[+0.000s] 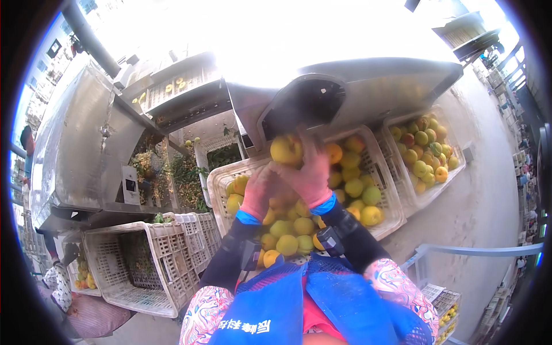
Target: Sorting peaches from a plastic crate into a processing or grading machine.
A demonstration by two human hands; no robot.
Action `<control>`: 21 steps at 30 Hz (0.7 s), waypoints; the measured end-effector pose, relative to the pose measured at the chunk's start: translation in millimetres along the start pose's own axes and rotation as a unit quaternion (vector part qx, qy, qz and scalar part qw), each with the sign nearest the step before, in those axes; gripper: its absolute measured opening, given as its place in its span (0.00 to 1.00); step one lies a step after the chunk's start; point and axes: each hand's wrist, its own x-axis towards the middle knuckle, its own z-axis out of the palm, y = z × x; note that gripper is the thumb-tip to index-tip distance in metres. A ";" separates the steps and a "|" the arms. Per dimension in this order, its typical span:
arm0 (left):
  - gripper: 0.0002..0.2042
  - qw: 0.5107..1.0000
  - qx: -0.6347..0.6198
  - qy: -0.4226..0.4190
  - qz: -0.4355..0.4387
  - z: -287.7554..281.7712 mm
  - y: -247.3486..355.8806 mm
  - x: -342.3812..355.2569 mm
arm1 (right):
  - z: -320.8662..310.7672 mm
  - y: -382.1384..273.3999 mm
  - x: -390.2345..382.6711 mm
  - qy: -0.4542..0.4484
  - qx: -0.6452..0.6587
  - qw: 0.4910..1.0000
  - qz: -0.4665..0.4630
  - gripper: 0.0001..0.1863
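A yellow peach (286, 149) is up at the dark opening of a metal machine (305, 99), over a white plastic crate (393, 215) of yellow and green peaches. My right hand (312, 175), in a pink glove with a blue cuff, is closed against the peach's right side. My left hand (257, 188), gloved the same way, is just below and left of the peach, above the crate. Its fingers are blurred and partly behind the right hand, so their grip is unclear. More peaches (293, 233) lie beneath both wrists.
Another crate of peaches (424, 150) stands to the right on the floor. On the left are an overturned-looking crate (129, 270), a large metal housing (80, 144) and leafy debris (187, 178). A blue-grey rail (483, 251) crosses at right. Someone's patterned sleeve (60, 286) shows at lower left.
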 end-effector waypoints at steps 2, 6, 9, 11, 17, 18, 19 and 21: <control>0.26 0.992 0.111 0.045 -0.025 15.7 -3.6 -24.0 | -0.2 11.3 13.5 0.023 -0.043 0.999 -0.004 0.43; 0.30 0.746 0.662 -0.068 0.041 30.2 -1.1 -55.2 | 34.9 56.6 49.4 0.095 -0.175 0.970 -0.140 0.39; 0.33 0.697 0.704 -0.140 -0.004 36.1 -3.3 -57.2 | 41.7 65.3 71.9 0.003 -0.202 0.976 -0.082 0.35; 0.35 0.675 0.716 -0.173 -0.023 28.6 -10.6 -52.8 | 23.5 42.4 82.9 0.014 -0.032 0.998 0.057 0.33; 0.31 0.647 0.742 -0.172 -0.035 9.3 -75.2 -58.3 | -32.7 104.4 -35.4 -0.086 -0.300 0.937 0.158 0.38; 0.30 0.655 0.736 -0.162 -0.048 11.0 -81.3 -59.9 | -29.8 129.6 -48.4 -0.086 -0.321 0.935 0.123 0.39; 0.28 0.660 0.731 -0.166 -0.047 21.6 -61.8 -49.6 | -28.5 163.1 -55.7 -0.081 -0.346 0.930 0.092 0.39; 0.25 0.649 0.731 -0.207 -0.037 27.9 -8.2 -34.3 | -36.4 201.8 -47.0 -0.121 -0.345 0.928 0.071 0.40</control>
